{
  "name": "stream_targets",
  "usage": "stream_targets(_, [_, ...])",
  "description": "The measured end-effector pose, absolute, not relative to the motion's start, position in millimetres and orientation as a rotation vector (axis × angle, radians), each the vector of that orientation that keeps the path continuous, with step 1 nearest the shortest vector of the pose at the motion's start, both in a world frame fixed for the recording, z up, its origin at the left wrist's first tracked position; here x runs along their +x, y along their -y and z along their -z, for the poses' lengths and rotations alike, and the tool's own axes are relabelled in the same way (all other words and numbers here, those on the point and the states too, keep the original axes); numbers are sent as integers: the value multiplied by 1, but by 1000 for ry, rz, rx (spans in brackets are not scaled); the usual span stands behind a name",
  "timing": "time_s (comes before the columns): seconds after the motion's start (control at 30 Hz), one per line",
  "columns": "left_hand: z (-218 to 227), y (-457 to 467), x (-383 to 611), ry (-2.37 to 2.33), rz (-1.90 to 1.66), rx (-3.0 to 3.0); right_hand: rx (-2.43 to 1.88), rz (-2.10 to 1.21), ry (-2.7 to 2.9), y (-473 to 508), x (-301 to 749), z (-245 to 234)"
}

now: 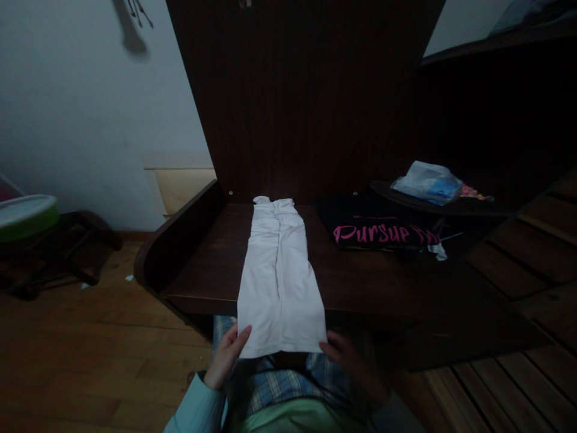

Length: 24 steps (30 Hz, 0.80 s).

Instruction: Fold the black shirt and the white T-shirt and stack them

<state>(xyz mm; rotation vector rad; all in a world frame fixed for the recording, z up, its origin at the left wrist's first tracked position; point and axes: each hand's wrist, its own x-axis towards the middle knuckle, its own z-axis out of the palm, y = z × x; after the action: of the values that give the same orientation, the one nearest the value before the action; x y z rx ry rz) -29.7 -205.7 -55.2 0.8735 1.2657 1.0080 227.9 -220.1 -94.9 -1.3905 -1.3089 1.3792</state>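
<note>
A white garment (279,276), folded into a long strip, lies on the dark wooden desktop (202,276). Wrinkles run across its far part, and a crease goes down its middle. The near end reaches past the desk's front edge, over my lap. My left hand (226,353) pinches the near left corner between thumb and fingers. At the opposite corner, my right hand (345,356) grips the cloth, partly in shadow. Whether the garment is a shirt or something else I cannot tell.
Right of the garment lies a black cloth (378,225) with pink lettering. A plastic packet (428,181) rests on a small rounded shelf (396,195) above it. The desk's raised side panel (175,231) bounds the left. A green-and-white tub (29,216) stands farther left.
</note>
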Motion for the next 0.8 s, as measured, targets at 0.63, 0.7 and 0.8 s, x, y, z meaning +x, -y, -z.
stream_targets(0.63, [-10, 138, 33, -1822, -627, 2337, -1204, -706, 1993, 128, 208, -44])
stream_targets(0.7, [-10, 130, 41, -1890, -438, 2359, -1235, -634, 2038, 92, 201, -45])
stream_targets(0.8, [-8, 125, 45, -1885, -285, 2382, -1313, -505, 2108, 47, 195, -37])
